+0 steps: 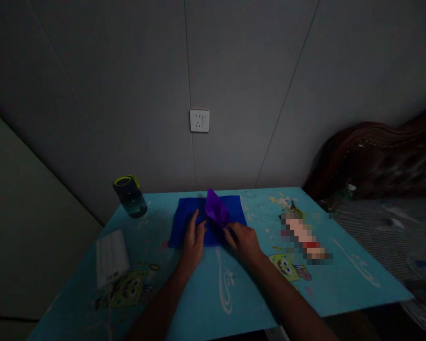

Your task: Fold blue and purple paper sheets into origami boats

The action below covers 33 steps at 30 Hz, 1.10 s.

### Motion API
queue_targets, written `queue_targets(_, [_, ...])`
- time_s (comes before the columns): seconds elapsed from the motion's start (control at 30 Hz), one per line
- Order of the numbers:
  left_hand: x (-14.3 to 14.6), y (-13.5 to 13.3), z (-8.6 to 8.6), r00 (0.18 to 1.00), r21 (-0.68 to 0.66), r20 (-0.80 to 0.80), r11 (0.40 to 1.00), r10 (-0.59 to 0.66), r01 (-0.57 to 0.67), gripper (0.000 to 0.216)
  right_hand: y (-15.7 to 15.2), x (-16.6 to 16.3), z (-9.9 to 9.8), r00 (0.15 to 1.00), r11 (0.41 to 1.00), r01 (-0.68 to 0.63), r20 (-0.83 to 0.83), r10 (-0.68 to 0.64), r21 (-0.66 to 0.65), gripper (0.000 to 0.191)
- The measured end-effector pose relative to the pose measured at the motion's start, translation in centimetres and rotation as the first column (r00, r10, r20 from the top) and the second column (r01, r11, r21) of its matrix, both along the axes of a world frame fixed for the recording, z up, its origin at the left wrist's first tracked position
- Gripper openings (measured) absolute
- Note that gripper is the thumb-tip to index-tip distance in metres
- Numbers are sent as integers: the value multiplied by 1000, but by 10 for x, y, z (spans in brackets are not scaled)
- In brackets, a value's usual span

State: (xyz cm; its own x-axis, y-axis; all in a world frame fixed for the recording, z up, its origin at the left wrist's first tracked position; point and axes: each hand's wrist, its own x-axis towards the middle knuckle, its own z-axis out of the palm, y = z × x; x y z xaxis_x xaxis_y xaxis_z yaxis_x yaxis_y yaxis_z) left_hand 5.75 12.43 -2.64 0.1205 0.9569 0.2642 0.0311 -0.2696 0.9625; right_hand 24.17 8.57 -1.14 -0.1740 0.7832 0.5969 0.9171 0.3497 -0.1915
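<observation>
Centrally, a purple folded sheet tilted up over a blue mat on the counter, right hand pinching the sheet's edge at five o'clock, left hand loosely open over the mat at seven, dark bottle at ten from that hand.

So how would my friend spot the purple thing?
Find the light blue table by the grey wall. A dark blue sheet lies on it, and the purple thing is over that, in the right fingers. Unlike the flat sheet, it sticks up to a point.
</observation>
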Motion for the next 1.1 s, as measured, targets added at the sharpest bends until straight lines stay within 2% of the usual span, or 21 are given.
queue_targets(0.13, [-5,2,1,973,222,-220,975,75,-25,37,3,50,2,963,962,270,-7,-270,-50,28])
queue_targets(0.2, [-7,2,1,934,329,-342,944,101,18,28,2,74,0,911,905,410,5,-412,-110,30])
queue_targets(0.27, [-8,2,2,900,379,-423,923,103,73,24,0,93,-5,863,849,501,25,-504,-167,31])
queue_targets(0.4, [-7,0,0,869,445,-479,888,124,118,23,-6,111,-15,825,798,558,47,-563,-227,30])
queue_targets(0.67, [-8,5,-6,857,531,-488,836,164,142,21,-11,113,-18,786,745,604,51,-617,-283,34])
queue_targets(0.8, [-7,3,-3,857,539,-493,826,152,163,21,-13,110,-16,794,757,589,32,-607,-283,40])
queue_targets(0.9, [-6,1,-2,849,536,-507,825,147,177,21,-17,101,-17,825,803,550,-3,-566,-230,39])
queue_targets(1.03, [-5,1,-5,823,508,-553,836,131,208,23,-23,89,-22,940,929,317,-68,-335,-191,35])
queue_targets(1.1, [-5,1,-7,801,493,-586,840,127,227,23,-25,87,-23,966,955,218,-95,-240,-202,36])
